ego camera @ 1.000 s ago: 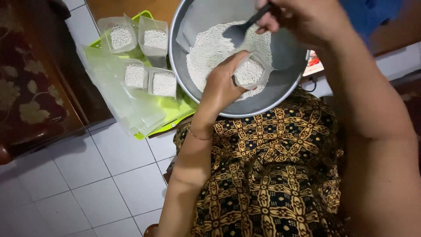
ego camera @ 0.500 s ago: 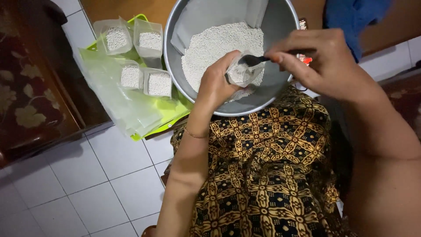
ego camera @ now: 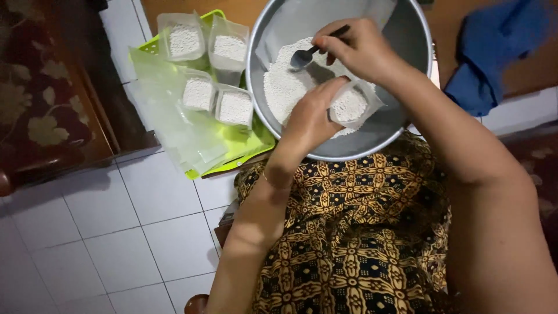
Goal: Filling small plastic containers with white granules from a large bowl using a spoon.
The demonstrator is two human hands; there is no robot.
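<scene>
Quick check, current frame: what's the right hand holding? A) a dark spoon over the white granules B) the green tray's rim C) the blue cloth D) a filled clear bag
A: the right hand pinches a dark spoon whose bowl sits over the white granules in the metal basin, while the left hand holds the small clear bag.

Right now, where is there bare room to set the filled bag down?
The white tiled floor left of the patterned cloth is bare. The green tray is crowded: four filled bags and a stack of empty bags. In the metal basin, the left hand holds a bag and the right hand a spoon.
</scene>
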